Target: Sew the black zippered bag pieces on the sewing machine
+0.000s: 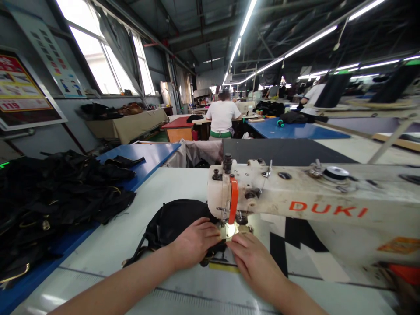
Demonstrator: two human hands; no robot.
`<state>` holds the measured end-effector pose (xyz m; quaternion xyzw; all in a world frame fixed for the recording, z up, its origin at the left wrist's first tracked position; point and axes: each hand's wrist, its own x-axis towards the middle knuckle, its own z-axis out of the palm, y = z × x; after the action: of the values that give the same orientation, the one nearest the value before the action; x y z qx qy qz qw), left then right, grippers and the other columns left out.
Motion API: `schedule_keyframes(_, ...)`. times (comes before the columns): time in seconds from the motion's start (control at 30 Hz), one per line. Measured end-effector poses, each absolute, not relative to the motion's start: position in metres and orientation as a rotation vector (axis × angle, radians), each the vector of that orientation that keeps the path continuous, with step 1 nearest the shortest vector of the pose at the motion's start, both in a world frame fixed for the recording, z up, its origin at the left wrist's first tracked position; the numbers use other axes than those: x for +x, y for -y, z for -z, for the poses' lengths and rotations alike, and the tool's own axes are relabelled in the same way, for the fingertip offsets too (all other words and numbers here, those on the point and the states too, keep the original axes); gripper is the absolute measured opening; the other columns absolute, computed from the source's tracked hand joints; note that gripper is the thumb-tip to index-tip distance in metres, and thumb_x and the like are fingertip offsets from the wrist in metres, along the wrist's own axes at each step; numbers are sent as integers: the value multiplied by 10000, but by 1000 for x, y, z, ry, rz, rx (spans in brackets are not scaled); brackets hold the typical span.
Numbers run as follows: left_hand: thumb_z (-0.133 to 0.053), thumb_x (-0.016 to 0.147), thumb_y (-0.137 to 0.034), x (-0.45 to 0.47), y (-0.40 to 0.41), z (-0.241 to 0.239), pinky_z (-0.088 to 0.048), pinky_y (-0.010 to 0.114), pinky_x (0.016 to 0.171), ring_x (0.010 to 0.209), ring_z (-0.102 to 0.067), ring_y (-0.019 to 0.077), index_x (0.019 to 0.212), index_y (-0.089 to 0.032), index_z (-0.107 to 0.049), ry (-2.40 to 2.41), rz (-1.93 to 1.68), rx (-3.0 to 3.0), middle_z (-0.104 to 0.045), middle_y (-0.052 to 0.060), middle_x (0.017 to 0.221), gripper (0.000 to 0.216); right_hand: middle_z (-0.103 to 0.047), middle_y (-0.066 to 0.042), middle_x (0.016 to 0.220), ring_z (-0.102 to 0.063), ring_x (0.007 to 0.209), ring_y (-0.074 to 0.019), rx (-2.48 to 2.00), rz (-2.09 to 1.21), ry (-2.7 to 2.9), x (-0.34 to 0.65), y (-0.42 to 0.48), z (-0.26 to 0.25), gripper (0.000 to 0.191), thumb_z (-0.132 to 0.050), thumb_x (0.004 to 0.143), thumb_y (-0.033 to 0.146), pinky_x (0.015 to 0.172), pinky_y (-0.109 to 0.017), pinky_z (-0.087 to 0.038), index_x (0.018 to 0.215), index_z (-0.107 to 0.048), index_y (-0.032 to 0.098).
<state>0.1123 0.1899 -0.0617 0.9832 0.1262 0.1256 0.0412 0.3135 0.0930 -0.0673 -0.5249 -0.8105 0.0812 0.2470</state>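
A black fabric bag piece (179,221) with a rounded edge lies on the sewing table, its right side under the head of a white sewing machine (262,188). My left hand (198,243) presses on it just left of the needle area, fingers close together and bent over the cloth. Right of the lit presser foot, my right hand (254,256) pinches the near edge of the same piece; the exact grip is partly hidden by the fingers. A strap or cord (139,247) trails from its left side. An orange guard (233,199) stands in front of the needle bar.
To the left, a pile of black pieces with zippers (55,197) covers a blue table (154,153). Ruler markings (183,297) run along the near tabletop. Black thread cones (336,89) stand at upper right. Ahead, a person in a white top (223,116) sits facing away.
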Motion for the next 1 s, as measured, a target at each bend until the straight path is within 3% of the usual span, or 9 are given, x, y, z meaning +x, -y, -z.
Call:
schedule_keyframes(0.23, -483, 851, -109, 113, -187, 59, -325, 371, 1062, 1117, -537, 172, 1145, -187, -568, -405, -383, 3025, -641, 55, 1138, 316, -616, -71, 1000, -524, 970, -235, -1448, -93, 2196, 313, -98, 67, 305, -484, 841, 69, 884, -414, -447, 1084, -607, 205)
schedule_keyframes(0.37, -514, 807, -117, 111, -184, 56, -297, 367, 1085, 1138, -522, 177, 1154, -187, -567, -446, -342, 2992, -621, 49, 1182, 358, -608, -56, 960, -519, 961, -229, -1445, -124, 2253, 310, -98, 66, 258, -492, 833, 57, 889, -401, -441, 999, -625, 201)
schedule_keyframes(0.83, -468, 743, -93, 112, -200, 62, -319, 412, 1072, 1190, -493, 198, 1204, -187, -552, -432, -356, 2983, -598, 50, 1243, 478, -592, -66, 932, -500, 907, -227, -1553, -65, 2251, 310, -104, 67, 223, -476, 839, 69, 856, -403, -411, 973, -611, 186)
schedule_keyframes(1.0, -449, 740, -94, 119, -212, 57, -359, 413, 1034, 1144, -530, 215, 1187, -182, -567, -411, -382, 2961, -620, 63, 1205, 471, -593, -74, 966, -486, 945, -237, -1583, -61, 2214, 311, -104, 66, 257, -476, 848, 85, 861, -397, -406, 1050, -596, 189)
